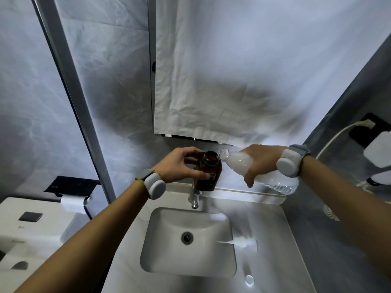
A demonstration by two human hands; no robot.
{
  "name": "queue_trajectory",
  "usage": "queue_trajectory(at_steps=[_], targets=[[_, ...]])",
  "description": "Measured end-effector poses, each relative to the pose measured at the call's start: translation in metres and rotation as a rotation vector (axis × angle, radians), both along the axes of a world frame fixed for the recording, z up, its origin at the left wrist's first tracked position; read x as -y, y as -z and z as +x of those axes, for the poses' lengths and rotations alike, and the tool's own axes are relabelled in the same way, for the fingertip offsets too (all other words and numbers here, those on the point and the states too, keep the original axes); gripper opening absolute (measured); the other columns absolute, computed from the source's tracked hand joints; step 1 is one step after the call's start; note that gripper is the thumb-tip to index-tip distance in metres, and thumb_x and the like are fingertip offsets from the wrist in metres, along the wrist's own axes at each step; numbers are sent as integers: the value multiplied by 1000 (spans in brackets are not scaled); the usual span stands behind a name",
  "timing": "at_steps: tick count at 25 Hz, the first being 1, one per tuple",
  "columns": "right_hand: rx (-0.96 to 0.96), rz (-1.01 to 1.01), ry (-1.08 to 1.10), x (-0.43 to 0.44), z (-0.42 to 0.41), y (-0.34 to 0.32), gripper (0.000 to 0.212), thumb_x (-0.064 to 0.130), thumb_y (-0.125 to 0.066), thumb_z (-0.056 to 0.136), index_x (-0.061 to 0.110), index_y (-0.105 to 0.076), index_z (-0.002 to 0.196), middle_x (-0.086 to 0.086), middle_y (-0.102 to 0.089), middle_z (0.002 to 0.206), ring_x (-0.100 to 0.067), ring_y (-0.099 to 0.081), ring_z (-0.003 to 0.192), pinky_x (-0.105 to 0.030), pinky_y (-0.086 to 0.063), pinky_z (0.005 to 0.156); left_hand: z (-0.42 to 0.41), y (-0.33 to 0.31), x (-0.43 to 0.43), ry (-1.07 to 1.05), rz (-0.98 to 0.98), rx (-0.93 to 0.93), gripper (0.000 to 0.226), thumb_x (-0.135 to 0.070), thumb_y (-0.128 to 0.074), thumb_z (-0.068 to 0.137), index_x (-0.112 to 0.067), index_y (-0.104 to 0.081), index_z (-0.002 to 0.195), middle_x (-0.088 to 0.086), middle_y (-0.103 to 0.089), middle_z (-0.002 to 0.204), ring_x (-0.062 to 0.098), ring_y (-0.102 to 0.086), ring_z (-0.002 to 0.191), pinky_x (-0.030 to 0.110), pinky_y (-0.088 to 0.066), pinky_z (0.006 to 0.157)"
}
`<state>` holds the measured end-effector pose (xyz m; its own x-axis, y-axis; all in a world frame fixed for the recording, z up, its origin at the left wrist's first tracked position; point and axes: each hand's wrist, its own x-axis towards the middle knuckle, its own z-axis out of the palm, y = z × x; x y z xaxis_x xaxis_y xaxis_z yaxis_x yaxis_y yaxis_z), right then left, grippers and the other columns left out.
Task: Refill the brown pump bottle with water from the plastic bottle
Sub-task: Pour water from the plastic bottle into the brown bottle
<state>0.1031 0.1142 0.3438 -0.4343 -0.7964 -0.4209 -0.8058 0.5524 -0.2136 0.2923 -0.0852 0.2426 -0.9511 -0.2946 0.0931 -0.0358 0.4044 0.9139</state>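
My left hand [182, 166] grips the brown bottle [208, 172] by its shoulder and holds it upright above the tap, its neck uncovered. My right hand [260, 161] holds the clear plastic bottle [273, 176] tilted down to the left, its uncapped mouth [221, 153] touching the rim of the brown bottle's neck. The white pump head [241, 242] with its tube lies on the counter to the right of the basin. A small white bottle cap [249, 280] rests on the counter near the front edge.
A white sink basin [160, 246] with a chrome tap [194, 197] sits below the hands. A toilet [25, 225] and a paper roll [73, 203] are at the left. A white cloth covers the mirror [232, 81]. A cable and a white device [378, 149] are on the right wall.
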Motion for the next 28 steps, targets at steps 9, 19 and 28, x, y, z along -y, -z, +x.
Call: queue_trajectory(at_steps=[9, 19, 28], targets=[[9, 116, -23, 8, -1, -4, 38, 40, -92, 45, 37, -69, 75, 18, -72, 67, -4, -68, 63, -22, -51, 57, 7, 11, -1, 1, -14, -11, 61, -32, -96, 69, -30, -70, 124, -8, -77, 118, 2, -71, 114, 26, -53, 105], [2, 203, -26, 23, -7, -8, 44, 37, -92, 45, 32, -74, 85, 14, -75, 75, -9, -71, 70, -22, -53, 56, 1, 17, 6, -1, -34, 1, 62, -39, -96, 66, -32, -70, 123, -9, -77, 118, 3, -71, 115, 39, -53, 111], [-30, 259, -38, 28, -15, -12, 47, 38, -93, 43, 32, -75, 87, 14, -74, 72, -9, -71, 71, -20, -52, 53, -8, 21, 6, 9, -17, -9, 58, -34, -96, 68, -33, -71, 120, -10, -77, 116, 1, -71, 113, 33, -55, 107]])
